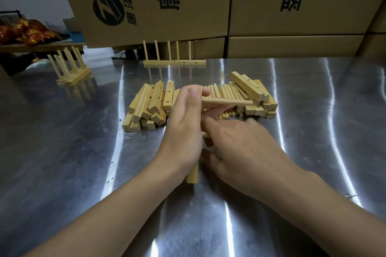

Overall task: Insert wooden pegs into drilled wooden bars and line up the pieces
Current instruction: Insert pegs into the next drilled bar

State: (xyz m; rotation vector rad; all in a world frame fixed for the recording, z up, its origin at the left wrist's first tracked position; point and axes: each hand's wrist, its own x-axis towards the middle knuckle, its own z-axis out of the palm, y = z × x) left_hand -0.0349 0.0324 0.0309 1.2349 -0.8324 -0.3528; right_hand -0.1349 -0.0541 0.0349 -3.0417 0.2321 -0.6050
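My left hand (183, 129) grips a drilled wooden bar (192, 174) held roughly upright, its lower end showing below the palm. A wooden peg (227, 102) sticks out sideways to the right from the bar's upper end, under my left thumb. My right hand (244, 148) is closed around a second peg (205, 134) at the bar's middle; most of that peg is hidden by my fingers. Behind my hands lies a pile of loose drilled bars (150, 104) on the left, loose pegs (226, 92) in the middle and more bars (253, 89) on the right.
Two finished bars with upright pegs (174, 61) stand in a row at the far edge of the shiny metal table (83, 162). Other finished pieces (71, 69) stand at the far left. Large cardboard boxes (229, 6) wall off the back.
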